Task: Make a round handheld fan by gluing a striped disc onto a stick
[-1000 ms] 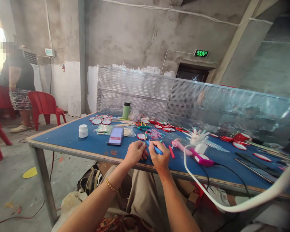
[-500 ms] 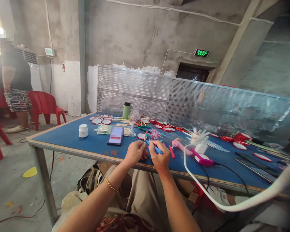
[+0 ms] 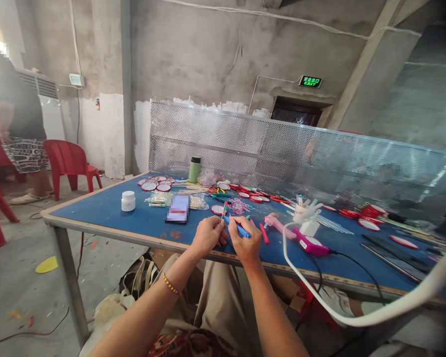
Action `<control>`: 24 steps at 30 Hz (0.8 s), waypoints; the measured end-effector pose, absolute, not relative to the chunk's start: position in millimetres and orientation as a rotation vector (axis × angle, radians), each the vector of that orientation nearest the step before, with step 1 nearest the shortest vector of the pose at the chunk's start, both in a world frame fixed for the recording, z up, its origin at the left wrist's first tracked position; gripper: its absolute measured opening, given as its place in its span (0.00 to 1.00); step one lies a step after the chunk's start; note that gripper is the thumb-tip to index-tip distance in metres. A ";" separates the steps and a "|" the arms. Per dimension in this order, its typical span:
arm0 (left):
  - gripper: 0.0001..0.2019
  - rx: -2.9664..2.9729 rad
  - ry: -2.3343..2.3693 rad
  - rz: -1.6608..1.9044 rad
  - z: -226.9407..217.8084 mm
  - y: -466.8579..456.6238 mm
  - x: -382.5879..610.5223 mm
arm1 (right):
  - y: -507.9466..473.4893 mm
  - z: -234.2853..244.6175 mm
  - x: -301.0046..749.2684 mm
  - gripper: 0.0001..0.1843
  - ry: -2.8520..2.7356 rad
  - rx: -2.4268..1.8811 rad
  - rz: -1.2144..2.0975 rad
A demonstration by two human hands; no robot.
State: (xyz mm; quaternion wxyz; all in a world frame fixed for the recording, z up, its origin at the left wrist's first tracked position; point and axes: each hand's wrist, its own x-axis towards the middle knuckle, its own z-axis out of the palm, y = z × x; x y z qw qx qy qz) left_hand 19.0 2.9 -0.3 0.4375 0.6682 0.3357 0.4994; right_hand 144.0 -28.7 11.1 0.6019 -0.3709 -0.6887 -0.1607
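My left hand (image 3: 207, 235) is closed in a pinch round a thin stick with a red and green tip (image 3: 223, 209), held upright at the near edge of the blue table (image 3: 96, 210). My right hand (image 3: 245, 243) is closed on a blue pen-like tool (image 3: 240, 228), its tip close to the stick. The two hands touch each other above the table edge.
Red-rimmed round discs (image 3: 156, 185), a green bottle (image 3: 194, 170), a white jar (image 3: 128, 201), a phone (image 3: 178, 208), a pink glue gun (image 3: 278, 222) and a pink device with cable (image 3: 310, 244) lie on the table. A perforated metal screen (image 3: 245, 148) stands behind. Red chairs (image 3: 70, 163) and a standing person (image 3: 17, 124) are at left.
My hands and the things on the table have stayed put. The standing person at left has drifted further left.
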 end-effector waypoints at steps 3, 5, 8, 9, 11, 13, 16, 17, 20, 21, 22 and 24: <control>0.10 1.671 0.835 1.238 1.3 1.1 17.9 | -29.4 11.8 143.3 0.10 -1.611 -0.851 -0.372; 0.11 1.674 0.839 1.239 1.7 0.2 17.4 | -29.4 11.9 143.4 0.10 -1.627 -0.849 -0.379; 0.10 1.674 0.841 1.243 1.2 -0.1 17.4 | -28.9 11.4 143.8 0.10 -1.635 -0.848 -0.376; 0.10 1.671 0.839 1.242 0.9 0.1 17.5 | -28.8 11.3 144.0 0.10 -1.632 -0.850 -0.374; 0.10 1.667 0.839 1.238 0.4 0.5 18.0 | -28.8 11.2 144.1 0.10 -1.625 -0.855 -0.372; 0.10 1.667 0.840 1.240 0.2 0.9 18.5 | -29.0 11.4 143.9 0.10 -1.631 -0.857 -0.370; 0.10 1.669 0.839 1.246 0.1 1.3 18.9 | -29.9 11.8 143.6 0.10 -1.643 -0.846 -0.365; 0.10 1.664 0.837 1.245 0.0 1.4 19.0 | -30.2 11.8 143.5 0.10 -1.638 -0.843 -0.366; 0.10 1.645 0.839 1.238 -0.7 2.2 19.3 | -30.8 11.5 143.7 0.10 -1.606 -0.846 -0.370; 0.10 1.645 0.842 1.239 -1.0 2.5 19.4 | -30.9 11.4 143.7 0.10 -1.598 -0.849 -0.372; 0.10 1.647 0.844 1.240 -1.2 2.7 19.5 | -31.0 11.2 143.8 0.10 -1.593 -0.851 -0.372; 0.10 1.647 0.845 1.244 -1.5 2.8 19.5 | -31.1 11.0 143.6 0.10 -1.591 -0.852 -0.370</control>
